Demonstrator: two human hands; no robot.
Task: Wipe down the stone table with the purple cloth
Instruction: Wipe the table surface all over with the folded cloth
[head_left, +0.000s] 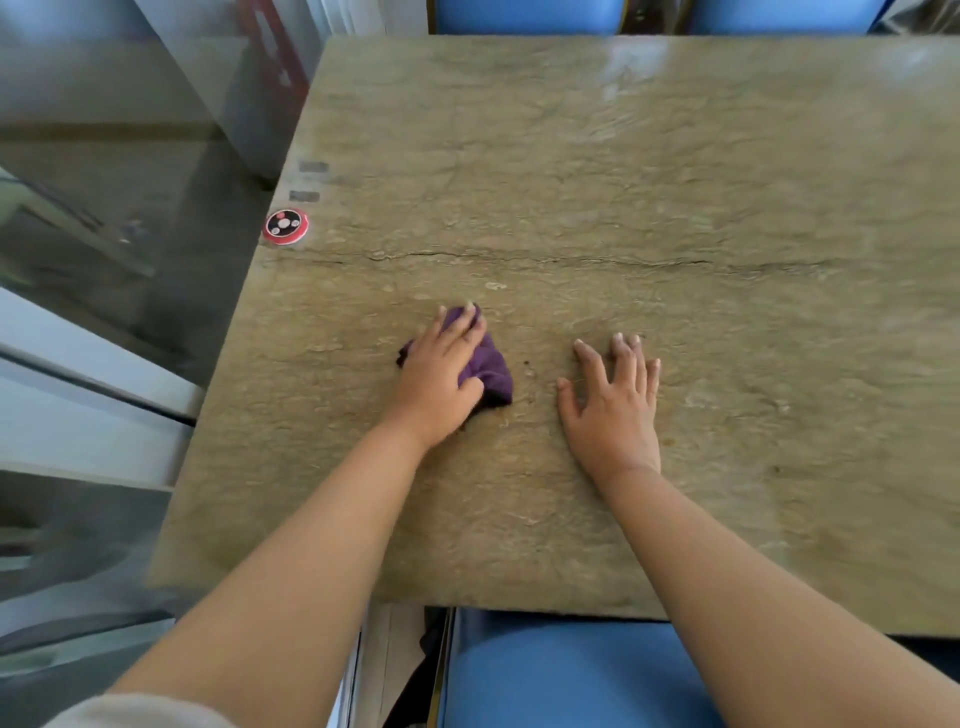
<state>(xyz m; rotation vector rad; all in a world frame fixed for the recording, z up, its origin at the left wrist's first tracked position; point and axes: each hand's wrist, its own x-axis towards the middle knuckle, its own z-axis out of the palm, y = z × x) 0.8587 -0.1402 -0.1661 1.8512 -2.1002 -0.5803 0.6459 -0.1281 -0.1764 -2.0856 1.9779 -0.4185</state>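
A crumpled purple cloth (491, 371) lies on the beige stone table (649, 182), left of the middle. My left hand (441, 376) lies on top of it, fingers stretched forward over the fabric and thumb against its right side, pressing it to the stone. Most of the cloth is hidden under the palm. My right hand (613, 405) rests flat on the bare stone a short way to the right of the cloth, fingers spread, holding nothing.
A round red and black call button (285, 225) sits at the table's left edge, with two small grey labels (309, 181) just beyond it. Blue chair seats stand at the near edge (561, 675) and the far edge (524, 13). A dark crack (545, 258) crosses the stone.
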